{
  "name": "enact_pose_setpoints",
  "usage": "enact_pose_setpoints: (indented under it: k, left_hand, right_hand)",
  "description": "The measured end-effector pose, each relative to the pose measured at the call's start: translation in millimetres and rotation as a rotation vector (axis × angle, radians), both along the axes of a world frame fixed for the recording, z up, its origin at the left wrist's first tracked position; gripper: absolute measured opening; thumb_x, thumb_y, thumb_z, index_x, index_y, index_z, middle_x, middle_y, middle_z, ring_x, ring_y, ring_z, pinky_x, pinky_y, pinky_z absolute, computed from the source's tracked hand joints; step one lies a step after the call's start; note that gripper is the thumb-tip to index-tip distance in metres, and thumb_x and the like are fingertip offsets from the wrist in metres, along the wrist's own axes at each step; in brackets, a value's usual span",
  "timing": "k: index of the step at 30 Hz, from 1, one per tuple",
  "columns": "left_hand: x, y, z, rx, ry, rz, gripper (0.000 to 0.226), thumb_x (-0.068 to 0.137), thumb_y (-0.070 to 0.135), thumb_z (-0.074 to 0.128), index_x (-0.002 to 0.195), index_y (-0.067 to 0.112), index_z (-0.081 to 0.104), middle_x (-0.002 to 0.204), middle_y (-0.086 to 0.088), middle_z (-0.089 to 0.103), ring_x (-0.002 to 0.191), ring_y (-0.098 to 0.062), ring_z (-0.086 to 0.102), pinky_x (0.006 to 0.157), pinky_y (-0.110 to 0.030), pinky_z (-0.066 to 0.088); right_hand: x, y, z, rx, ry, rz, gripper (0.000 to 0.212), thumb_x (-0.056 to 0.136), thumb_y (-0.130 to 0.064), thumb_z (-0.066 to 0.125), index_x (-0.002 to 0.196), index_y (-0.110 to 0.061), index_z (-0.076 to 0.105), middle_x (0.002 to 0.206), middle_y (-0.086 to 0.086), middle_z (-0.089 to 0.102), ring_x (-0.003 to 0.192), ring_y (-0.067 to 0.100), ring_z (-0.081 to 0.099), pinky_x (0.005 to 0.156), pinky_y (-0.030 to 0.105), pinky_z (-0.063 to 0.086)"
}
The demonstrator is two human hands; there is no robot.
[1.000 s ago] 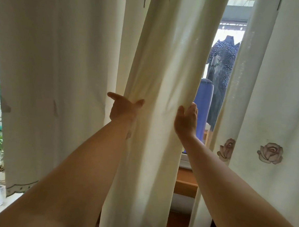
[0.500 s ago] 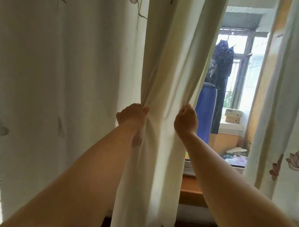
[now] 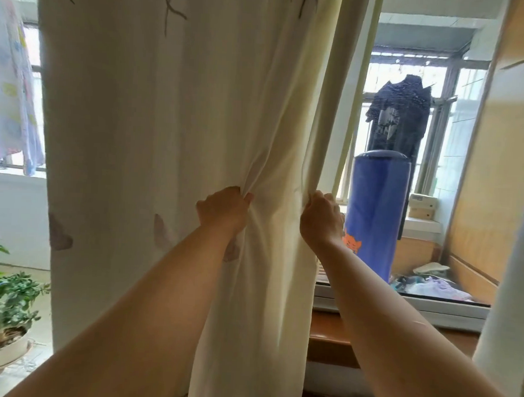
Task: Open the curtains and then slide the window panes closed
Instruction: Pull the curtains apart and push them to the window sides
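Note:
A cream left curtain [image 3: 167, 134] with faint flower prints hangs in front of me, bunched at its right edge. My left hand [image 3: 222, 210] is shut on a fold of it. My right hand [image 3: 321, 220] is shut on its right edge, about a hand's width away. To the right of that edge the window opening [image 3: 436, 176] shows, with its white bottom frame [image 3: 415, 307] above a brown wooden sill [image 3: 332, 336]. A second cream curtain [image 3: 511, 299] hangs at the far right edge of the view.
Beyond the window stand a tall blue cylinder with an orange cat print [image 3: 374, 215], a dark garment on a hanger [image 3: 399, 123], boxes [image 3: 422, 205] and loose clothes [image 3: 437, 287]. At the lower left is a potted green plant [image 3: 6, 313]; a pale printed cloth [image 3: 10, 97] hangs at the upper left.
Both hands closed on the left curtain and drew it leftward. The gap on the right widened, and the right curtain slid toward the frame's edge.

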State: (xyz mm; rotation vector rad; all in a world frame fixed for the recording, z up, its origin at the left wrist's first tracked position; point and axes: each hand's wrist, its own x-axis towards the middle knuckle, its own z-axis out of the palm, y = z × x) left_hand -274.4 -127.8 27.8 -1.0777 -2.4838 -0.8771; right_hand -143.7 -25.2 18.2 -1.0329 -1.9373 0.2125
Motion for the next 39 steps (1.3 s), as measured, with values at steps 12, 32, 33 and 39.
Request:
enact_pose_setpoints:
  k: [12, 32, 33, 39]
  left_hand:
    - [-67, -51, -3, 0.031, 0.003, 0.056, 0.052, 0.099, 0.049, 0.024, 0.124, 0.015, 0.054, 0.128, -0.009, 0.061, 0.118, -0.032, 0.056, 0.097, -0.040, 0.035]
    - [-133, -98, 18, 0.400, -0.188, 0.161, 0.065, 0.083, 0.054, 0.057, 0.126, 0.008, 0.042, 0.129, -0.014, 0.054, 0.119, -0.036, 0.053, 0.096, -0.044, 0.044]
    - [-134, -95, 24, 0.445, -0.206, 0.119, 0.065, 0.083, 0.052, 0.058, 0.128, 0.008, 0.040, 0.129, -0.014, 0.056, 0.118, -0.035, 0.055, 0.097, -0.044, 0.045]
    - [-151, -87, 39, 0.175, -0.087, 0.087, 0.043, 0.100, 0.039, 0.032, 0.122, 0.008, 0.053, 0.129, -0.013, 0.057, 0.119, -0.032, 0.055, 0.098, -0.040, 0.044]
  right_hand:
    - [-85, -43, 6, 0.048, -0.086, 0.042, 0.034, 0.090, -0.003, 0.035, 0.118, -0.004, 0.054, 0.118, 0.019, 0.053, 0.116, 0.039, 0.049, 0.100, 0.045, 0.035]
    - [-170, -87, 33, -0.115, 0.386, 0.308, 0.074, 0.093, -0.038, 0.048, 0.148, -0.006, 0.011, 0.158, 0.018, 0.006, 0.145, 0.035, 0.014, 0.117, 0.044, 0.015]
    - [-172, -85, 39, -0.116, 0.408, 0.328, 0.076, 0.095, -0.038, 0.046, 0.150, -0.007, 0.004, 0.158, 0.018, 0.011, 0.144, 0.035, 0.018, 0.116, 0.043, 0.017]
    - [-183, -72, 58, -0.110, 0.278, 0.250, 0.043, 0.099, -0.025, 0.035, 0.137, -0.007, 0.030, 0.131, 0.019, 0.055, 0.117, 0.040, 0.054, 0.090, 0.042, 0.043]
